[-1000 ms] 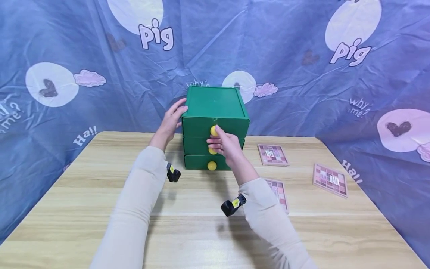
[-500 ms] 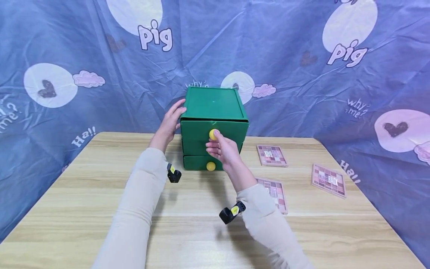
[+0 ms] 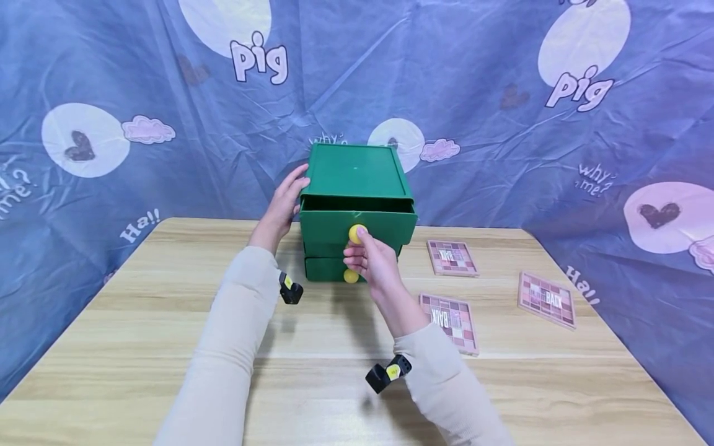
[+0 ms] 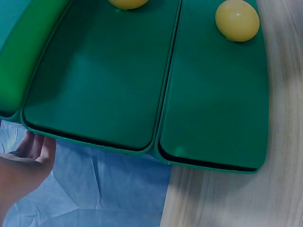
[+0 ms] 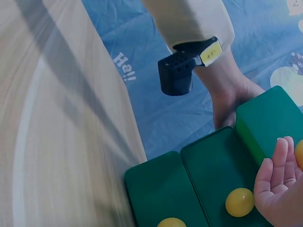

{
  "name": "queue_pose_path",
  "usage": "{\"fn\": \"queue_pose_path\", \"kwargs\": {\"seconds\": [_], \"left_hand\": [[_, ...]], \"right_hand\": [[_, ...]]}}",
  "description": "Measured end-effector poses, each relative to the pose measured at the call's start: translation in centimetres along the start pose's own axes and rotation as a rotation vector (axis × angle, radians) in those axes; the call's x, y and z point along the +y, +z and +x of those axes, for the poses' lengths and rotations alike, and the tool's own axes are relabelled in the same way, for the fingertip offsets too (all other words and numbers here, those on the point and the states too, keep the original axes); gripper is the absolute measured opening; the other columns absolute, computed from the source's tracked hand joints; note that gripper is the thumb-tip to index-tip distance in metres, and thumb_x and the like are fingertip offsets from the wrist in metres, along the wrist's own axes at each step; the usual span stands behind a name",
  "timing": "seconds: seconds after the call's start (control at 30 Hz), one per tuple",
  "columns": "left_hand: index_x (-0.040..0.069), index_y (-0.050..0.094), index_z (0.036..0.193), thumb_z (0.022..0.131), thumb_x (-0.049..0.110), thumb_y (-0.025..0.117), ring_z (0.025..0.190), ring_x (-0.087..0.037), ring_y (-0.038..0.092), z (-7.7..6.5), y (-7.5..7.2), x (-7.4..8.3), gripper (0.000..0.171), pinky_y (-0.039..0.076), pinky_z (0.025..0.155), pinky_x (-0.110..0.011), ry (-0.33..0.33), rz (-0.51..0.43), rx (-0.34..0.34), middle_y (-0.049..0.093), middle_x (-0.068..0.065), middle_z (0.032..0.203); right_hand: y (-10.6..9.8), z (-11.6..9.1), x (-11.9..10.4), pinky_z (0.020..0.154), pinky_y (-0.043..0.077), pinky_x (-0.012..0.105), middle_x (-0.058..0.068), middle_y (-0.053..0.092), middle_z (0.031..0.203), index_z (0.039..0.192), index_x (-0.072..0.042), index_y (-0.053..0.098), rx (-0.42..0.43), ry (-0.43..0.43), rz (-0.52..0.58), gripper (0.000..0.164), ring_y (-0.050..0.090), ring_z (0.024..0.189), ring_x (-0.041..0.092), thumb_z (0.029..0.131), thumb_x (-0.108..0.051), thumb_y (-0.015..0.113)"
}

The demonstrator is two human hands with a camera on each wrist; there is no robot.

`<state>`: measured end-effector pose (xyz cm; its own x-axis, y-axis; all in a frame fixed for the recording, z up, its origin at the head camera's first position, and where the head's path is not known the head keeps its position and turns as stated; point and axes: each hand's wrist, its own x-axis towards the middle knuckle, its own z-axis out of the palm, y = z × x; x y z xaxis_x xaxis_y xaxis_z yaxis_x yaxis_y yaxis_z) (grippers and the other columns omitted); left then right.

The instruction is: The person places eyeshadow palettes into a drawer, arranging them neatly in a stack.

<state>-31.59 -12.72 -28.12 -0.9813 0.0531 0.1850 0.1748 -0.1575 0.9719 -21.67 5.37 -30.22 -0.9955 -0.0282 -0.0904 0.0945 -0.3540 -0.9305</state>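
A green cabinet [image 3: 357, 170] with three stacked drawers stands at the back of the table. Its top drawer [image 3: 329, 230] is pulled partway out, and a dark gap shows behind its front panel. My right hand [image 3: 375, 263] pinches that drawer's round yellow knob [image 3: 355, 233] between thumb and fingers. Against the cabinet's left side rests my left hand [image 3: 282, 201], its fingertips at the upper edge. In the left wrist view the middle drawer [image 4: 99, 71] and bottom drawer [image 4: 213, 104] are flush in the frame, each with a yellow knob.
On the wooden table [image 3: 167, 347], right of the cabinet, lie three flat pinkish palettes: one near the cabinet [image 3: 453, 258], one closer to me [image 3: 450, 323] and one farther right [image 3: 546, 300]. A blue printed cloth [image 3: 212, 124] hangs behind and beside the table.
The top drawer has slid out toward me, from closed to partly open, with my right hand on its knob. My left hand has stayed at the cabinet's side.
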Motion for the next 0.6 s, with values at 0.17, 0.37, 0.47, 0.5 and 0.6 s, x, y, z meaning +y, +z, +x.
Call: {"fn": "queue_pose_path", "kwargs": {"seconds": [0.17, 0.37, 0.47, 0.5, 0.6], "left_hand": [[0.023, 0.039, 0.131, 0.084, 0.027, 0.049, 0.116, -0.014, 0.029, 0.0, 0.1, -0.1, 0.048, 0.017, 0.095, -0.046, -0.003, -0.003, 0.001, 0.035, -0.003, 0.13], [0.024, 0.039, 0.131, 0.084, 0.027, 0.048, 0.116, -0.014, 0.029, 0.0, 0.1, -0.2, 0.047, 0.016, 0.095, -0.046, -0.008, -0.007, 0.006, 0.035, -0.003, 0.13], [0.023, 0.038, 0.131, 0.085, 0.027, 0.048, 0.116, -0.014, 0.03, 0.0, 0.1, -0.2, 0.047, 0.016, 0.095, -0.046, -0.003, -0.01, 0.008, 0.036, -0.004, 0.129], [0.023, 0.038, 0.131, 0.085, 0.027, 0.048, 0.116, -0.014, 0.031, 0.0, 0.1, -0.2, 0.047, 0.016, 0.095, -0.046, -0.002, -0.008, 0.008, 0.036, -0.004, 0.129], [0.023, 0.039, 0.131, 0.085, 0.027, 0.047, 0.115, -0.014, 0.032, 0.0, 0.0, -0.2, 0.046, 0.017, 0.095, -0.045, 0.003, -0.009, 0.01, 0.037, -0.004, 0.128]], "right_hand": [[-0.1, -0.7, 0.3, 0.059, 0.044, 0.025, 0.006, 0.056, 0.065, 0.083, 0.002, 0.057, 0.004, -0.026, 0.007, 0.033, 0.054, 0.055, 0.014, 0.084, -0.031, 0.054], [-0.2, -1.7, 0.5, 0.058, 0.044, 0.024, 0.006, 0.055, 0.064, 0.083, 0.003, 0.057, 0.013, -0.036, 0.022, 0.033, 0.052, 0.054, 0.013, 0.084, -0.03, 0.055], [-0.2, -2.1, 0.7, 0.058, 0.044, 0.025, 0.006, 0.055, 0.064, 0.083, 0.005, 0.057, 0.007, -0.055, 0.028, 0.033, 0.052, 0.054, 0.013, 0.084, -0.029, 0.055], [-0.2, -2.2, 0.8, 0.057, 0.045, 0.025, 0.006, 0.055, 0.063, 0.083, 0.005, 0.057, 0.005, -0.061, 0.029, 0.033, 0.052, 0.054, 0.013, 0.084, -0.028, 0.055], [-0.2, -2.6, 0.9, 0.058, 0.045, 0.024, 0.006, 0.054, 0.063, 0.084, 0.005, 0.057, 0.004, -0.071, 0.029, 0.034, 0.051, 0.054, 0.013, 0.084, -0.028, 0.054]]}}
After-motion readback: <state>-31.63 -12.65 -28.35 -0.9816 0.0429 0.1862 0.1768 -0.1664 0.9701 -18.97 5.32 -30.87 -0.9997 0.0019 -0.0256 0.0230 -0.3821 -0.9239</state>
